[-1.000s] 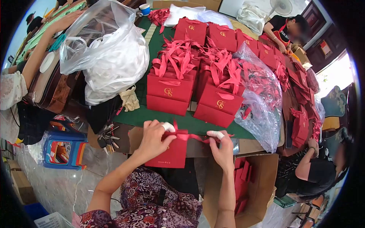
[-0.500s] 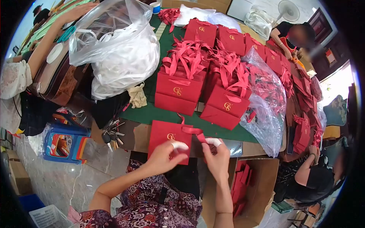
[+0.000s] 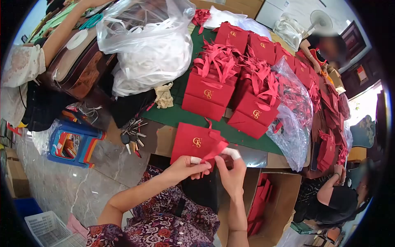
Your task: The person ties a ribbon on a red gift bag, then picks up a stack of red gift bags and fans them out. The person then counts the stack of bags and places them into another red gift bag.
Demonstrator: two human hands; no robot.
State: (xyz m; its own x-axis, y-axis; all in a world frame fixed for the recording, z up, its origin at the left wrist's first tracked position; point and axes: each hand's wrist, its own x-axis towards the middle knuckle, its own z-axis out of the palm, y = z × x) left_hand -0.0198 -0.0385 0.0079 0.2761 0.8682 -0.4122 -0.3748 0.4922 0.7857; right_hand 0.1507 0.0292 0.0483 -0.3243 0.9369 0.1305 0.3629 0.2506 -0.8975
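A red paper gift bag point(image 3: 187, 142) with a gold monogram stands at the table's front edge, right before me. From its top a red ribbon point(image 3: 216, 150) runs down between my hands. My left hand point(image 3: 190, 168) pinches the ribbon's lower part with thumb and forefinger, against the bag's lower right corner. My right hand point(image 3: 231, 171) is curled close by, thumb and forefinger together at the ribbon; its exact grip is partly hidden. White wrapping covers a finger on each hand.
Rows of red gift bags point(image 3: 207, 96) with ribbon handles stand on the green table mat point(image 3: 177, 96). A plastic bag of white ribbon point(image 3: 150, 61) lies left. Clear plastic point(image 3: 290, 136) is at right. Below sits an open carton point(image 3: 282, 197) with red bags. Other people work on both sides.
My left hand has moved right and closed on the ribbon, which now slants between both hands. The view has shifted, so the table things appear farther right.
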